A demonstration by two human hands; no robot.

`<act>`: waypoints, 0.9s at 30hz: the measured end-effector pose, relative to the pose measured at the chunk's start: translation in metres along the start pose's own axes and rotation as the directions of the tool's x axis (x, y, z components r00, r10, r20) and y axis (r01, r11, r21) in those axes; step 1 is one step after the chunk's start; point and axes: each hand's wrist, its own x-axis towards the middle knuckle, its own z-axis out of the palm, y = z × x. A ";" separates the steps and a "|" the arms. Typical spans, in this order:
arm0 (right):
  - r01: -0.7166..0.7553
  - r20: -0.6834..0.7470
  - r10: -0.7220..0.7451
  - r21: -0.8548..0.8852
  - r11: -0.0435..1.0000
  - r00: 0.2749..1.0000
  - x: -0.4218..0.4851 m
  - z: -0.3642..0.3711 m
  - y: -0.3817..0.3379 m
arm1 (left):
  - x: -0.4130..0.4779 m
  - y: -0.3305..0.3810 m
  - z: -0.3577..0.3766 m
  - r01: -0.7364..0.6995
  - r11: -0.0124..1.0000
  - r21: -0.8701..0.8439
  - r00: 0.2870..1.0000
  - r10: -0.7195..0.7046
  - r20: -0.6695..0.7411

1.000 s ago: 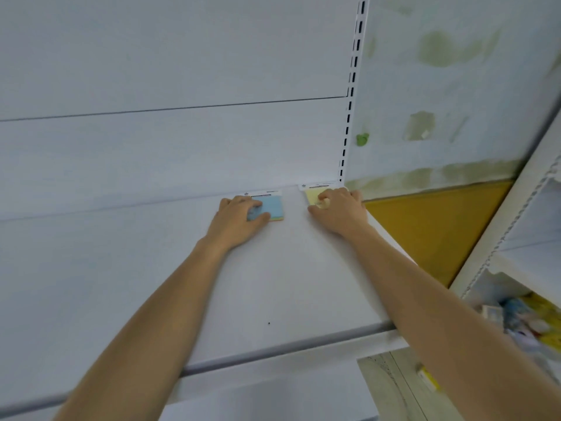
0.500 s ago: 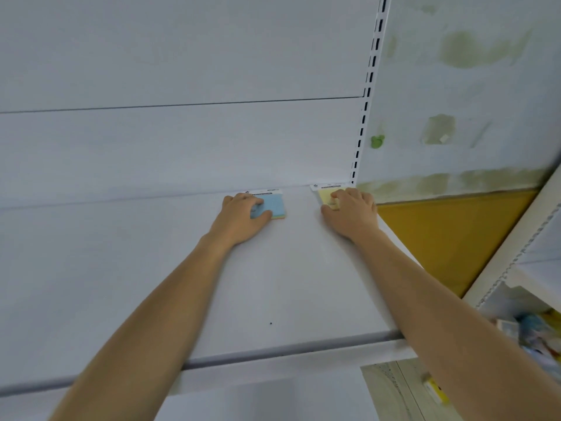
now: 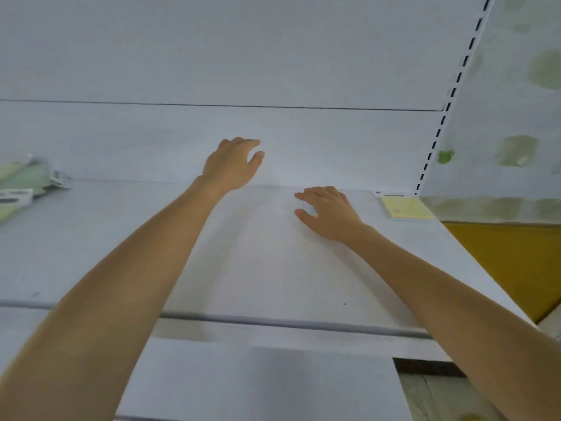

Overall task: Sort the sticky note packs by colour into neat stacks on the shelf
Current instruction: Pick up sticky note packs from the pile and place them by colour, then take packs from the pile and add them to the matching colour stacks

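Yellow on top, with a pale blue layer showing along its front edge, a sticky note pack (image 3: 406,208) lies flat in the back right corner of the white shelf (image 3: 273,268), just in front of the slotted upright (image 3: 449,95).

The right hand (image 3: 328,214) rests on the shelf near the back edge, well left of that pack. Its grip is narrow, thumb and fingers curled round a blue sticky note pack (image 3: 312,211), of which only a sliver shows between them.

The left hand (image 3: 233,165) hangs above the shelf in front of the white back panel (image 3: 212,56). Its grip is wide and holds nothing, with the fingers loosely bent and the thumb spread.

At the shelf's left edge, against the back, lies a blurred heap of green sticky note packs (image 3: 21,180); how many is unclear. Beyond the right edge of the shelf stands a wall with an ochre band (image 3: 501,259).
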 end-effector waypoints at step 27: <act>0.256 0.060 -0.280 0.260 0.931 0.958 0.218 0.133 -0.454 | -0.113 -0.487 -0.209 0.415 0.897 0.152 0.907 -0.397 -0.139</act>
